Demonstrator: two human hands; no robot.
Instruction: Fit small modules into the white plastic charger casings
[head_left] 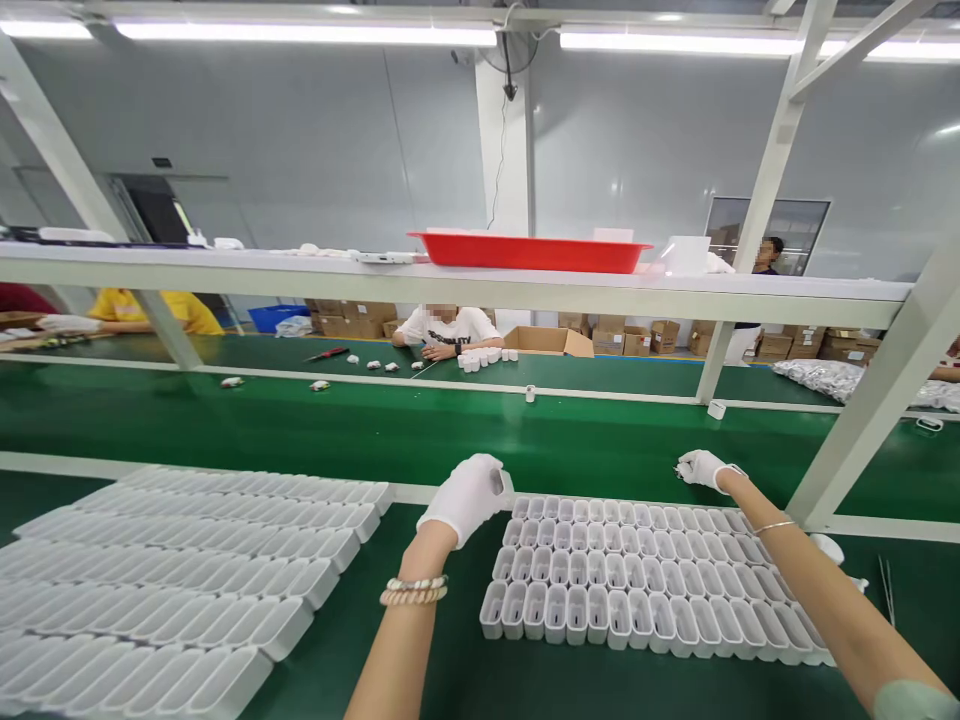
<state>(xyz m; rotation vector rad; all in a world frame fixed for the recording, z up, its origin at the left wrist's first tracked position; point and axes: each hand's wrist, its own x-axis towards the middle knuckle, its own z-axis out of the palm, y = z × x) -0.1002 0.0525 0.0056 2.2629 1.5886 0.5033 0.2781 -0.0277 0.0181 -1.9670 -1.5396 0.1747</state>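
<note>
My left hand [469,495], in a white glove, is closed around a small white plastic case at the near left corner of a block of white open cases [637,580] standing in rows on the green bench. My right hand [699,468], also gloved, reaches out over the green conveyor belt [375,425] beyond the block's far edge. Its fingers are pinched together on something too small to make out.
Stacked rows of white cases [172,570] lie at my left. A white frame post [877,400] slants at the right. A shelf above holds a red tray [529,250]. Across the belt, other people sit with small white parts [487,357] and cardboard boxes [547,342].
</note>
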